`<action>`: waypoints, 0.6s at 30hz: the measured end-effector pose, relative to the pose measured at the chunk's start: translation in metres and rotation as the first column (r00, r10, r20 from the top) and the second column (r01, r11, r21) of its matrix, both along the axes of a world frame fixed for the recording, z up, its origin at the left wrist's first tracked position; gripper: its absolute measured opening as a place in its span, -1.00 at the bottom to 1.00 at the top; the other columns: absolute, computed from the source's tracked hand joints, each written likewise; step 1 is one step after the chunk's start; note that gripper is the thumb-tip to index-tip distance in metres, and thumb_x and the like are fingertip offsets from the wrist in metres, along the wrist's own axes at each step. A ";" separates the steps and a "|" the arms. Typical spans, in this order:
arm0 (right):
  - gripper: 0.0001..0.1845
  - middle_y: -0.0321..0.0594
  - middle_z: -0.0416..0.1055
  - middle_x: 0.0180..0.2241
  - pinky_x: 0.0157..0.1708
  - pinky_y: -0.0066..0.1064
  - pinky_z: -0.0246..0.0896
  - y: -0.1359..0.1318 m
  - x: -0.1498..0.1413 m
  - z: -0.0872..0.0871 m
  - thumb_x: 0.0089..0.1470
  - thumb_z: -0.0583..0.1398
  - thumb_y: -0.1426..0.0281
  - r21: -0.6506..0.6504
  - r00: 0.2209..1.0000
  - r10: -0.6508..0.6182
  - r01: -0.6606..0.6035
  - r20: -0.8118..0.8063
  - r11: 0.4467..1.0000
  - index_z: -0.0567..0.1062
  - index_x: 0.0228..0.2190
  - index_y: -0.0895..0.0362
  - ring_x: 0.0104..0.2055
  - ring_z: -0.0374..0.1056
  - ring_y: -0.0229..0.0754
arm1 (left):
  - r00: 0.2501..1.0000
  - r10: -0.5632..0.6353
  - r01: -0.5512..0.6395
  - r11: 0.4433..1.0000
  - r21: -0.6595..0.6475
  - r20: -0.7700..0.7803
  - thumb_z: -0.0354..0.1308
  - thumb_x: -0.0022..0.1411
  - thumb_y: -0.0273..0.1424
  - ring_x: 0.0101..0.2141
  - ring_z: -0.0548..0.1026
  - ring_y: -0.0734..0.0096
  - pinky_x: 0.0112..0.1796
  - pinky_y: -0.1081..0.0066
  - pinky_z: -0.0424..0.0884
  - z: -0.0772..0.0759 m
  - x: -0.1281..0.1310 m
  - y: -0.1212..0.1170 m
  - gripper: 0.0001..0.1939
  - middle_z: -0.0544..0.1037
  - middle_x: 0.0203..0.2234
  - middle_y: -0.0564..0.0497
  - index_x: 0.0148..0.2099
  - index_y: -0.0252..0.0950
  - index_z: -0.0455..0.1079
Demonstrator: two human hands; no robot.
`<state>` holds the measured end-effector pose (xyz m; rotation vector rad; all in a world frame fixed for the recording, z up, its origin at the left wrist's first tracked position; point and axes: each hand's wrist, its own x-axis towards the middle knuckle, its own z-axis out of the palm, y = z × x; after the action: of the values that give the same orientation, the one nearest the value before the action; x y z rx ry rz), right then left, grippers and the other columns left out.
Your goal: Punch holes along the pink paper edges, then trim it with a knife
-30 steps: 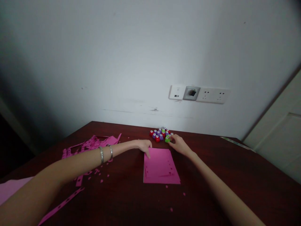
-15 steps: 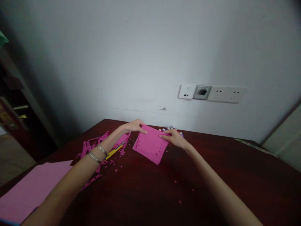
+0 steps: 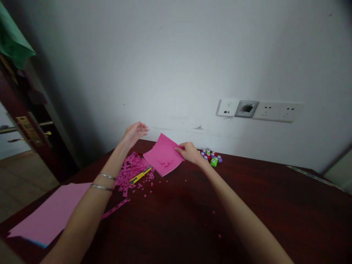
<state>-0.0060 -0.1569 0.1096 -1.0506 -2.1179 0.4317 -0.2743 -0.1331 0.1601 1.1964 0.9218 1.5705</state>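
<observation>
currently the right hand point(image 3: 189, 151) pinches the pink paper point(image 3: 162, 151) by its right side, holding it tilted over the worktop point(image 3: 181, 223), toward the far left corner. the left hand point(image 3: 134, 133) is raised by that corner, fingers loosely parted, holding nothing. a yellow cutter point(image 3: 140, 175) lies beside pink scraps point(image 3: 131, 165); small colourful punches point(image 3: 213, 161) cluster near the far edge, and a larger pink sheet point(image 3: 52, 214) lies along the left edge.

Two silver bracelets point(image 3: 101, 187) sit behind the left hand point(image 3: 134, 134), one yellow cutter point(image 3: 140, 175) lies nearer than that hand, the right hand point(image 3: 189, 152) grips pink paper point(image 3: 164, 152), sheets uncountable, and at least eight eye-topped pieces point(image 3: 209, 156) cluster beside it.
</observation>
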 end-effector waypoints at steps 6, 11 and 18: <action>-0.46 -0.39 -0.03 -0.74 -0.60 -0.46 -0.19 0.006 -0.001 -0.001 0.07 -0.04 0.03 0.020 0.998 -0.058 0.059 -0.037 0.998 0.14 -0.75 0.12 -0.63 -0.09 -0.36 | 0.996 0.089 -0.089 0.996 0.024 -0.003 0.05 0.05 -0.36 -0.51 0.45 0.50 -0.40 0.44 0.39 0.015 -0.002 0.005 -0.86 0.45 -0.55 0.01 -0.44 -0.35 0.32; -0.44 -0.40 -0.09 -0.72 -0.61 -0.47 -0.22 0.008 0.006 0.000 0.01 -0.04 -0.04 0.003 0.997 -0.063 0.063 -0.045 0.998 0.10 -0.75 0.11 -0.63 -0.14 -0.37 | 0.986 0.129 -0.114 0.984 0.133 -0.108 0.09 -0.02 -0.36 -0.54 0.42 0.51 -0.50 0.49 0.36 0.022 0.022 -0.004 -0.84 0.42 -0.55 0.02 -0.44 -0.39 0.33; -0.42 -0.39 -0.09 -0.71 -0.62 -0.47 -0.23 0.004 0.023 0.008 -0.01 -0.04 -0.07 -0.006 0.991 -0.101 0.101 -0.088 0.995 0.10 -0.75 0.12 -0.62 -0.13 -0.37 | 0.908 0.301 -0.175 0.905 0.388 -0.291 -0.01 0.06 -0.33 -0.60 0.34 0.52 -0.55 0.48 0.30 0.032 0.070 -0.022 -0.77 0.37 -0.64 0.04 -0.49 -0.38 0.34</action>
<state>0.0167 -0.1529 0.1177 -1.1139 -1.9778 0.4225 -0.2047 -0.1548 0.1917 1.7095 1.0731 1.8139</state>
